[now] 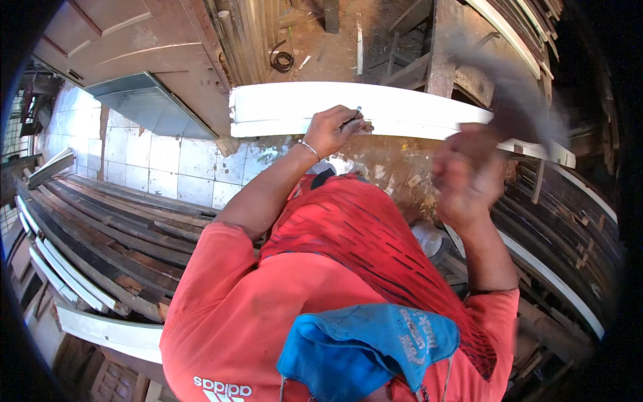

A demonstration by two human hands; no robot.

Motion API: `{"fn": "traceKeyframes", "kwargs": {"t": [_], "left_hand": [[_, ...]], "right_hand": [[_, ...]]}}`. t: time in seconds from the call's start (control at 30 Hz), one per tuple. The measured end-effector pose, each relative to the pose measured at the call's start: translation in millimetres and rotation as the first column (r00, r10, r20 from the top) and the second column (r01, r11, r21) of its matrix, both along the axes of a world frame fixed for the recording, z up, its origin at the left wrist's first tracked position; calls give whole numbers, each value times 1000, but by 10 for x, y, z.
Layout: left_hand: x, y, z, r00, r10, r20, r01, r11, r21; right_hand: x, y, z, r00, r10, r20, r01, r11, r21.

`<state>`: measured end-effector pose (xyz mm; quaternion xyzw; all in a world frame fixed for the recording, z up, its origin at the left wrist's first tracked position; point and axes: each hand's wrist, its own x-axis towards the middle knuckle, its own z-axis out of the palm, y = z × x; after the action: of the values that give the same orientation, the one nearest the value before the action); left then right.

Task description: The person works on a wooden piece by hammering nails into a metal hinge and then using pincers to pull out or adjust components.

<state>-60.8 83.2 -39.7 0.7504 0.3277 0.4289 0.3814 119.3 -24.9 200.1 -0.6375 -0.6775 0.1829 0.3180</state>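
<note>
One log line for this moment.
left hand: pinching thin nail-like metal piece over long white board | right hand: gripping blurred dark tool | tool type: unclear

Left hand (333,130) pinches nail (359,109); right hand (469,181) grips blurred tool (522,110).

White board (288,100) lying crosswise; slim pin (359,108) over it; blurred dark tool (522,110).
</note>
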Motion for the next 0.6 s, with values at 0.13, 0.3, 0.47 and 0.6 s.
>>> {"fn": "traceKeyframes", "kwargs": {"t": [0.13,0.3,0.47,0.6], "left_hand": [[-31,-21,158,970,-3,-244,25,996,85],[39,-9,21,999,26,-30,-24,999,49],[0,55,51,970,-13,-242,25,999,46],[267,38,98,972,73,225,-3,954,-300]], "right_hand": [[184,187,-116,932,130,338,69,852,-519],[53,-30,126,964,-41,-263,14,994,-104],[350,77,-418,990,-2,139,82,817,-571],[925,248,-992,958,-286,39,275,864,-422]]}}
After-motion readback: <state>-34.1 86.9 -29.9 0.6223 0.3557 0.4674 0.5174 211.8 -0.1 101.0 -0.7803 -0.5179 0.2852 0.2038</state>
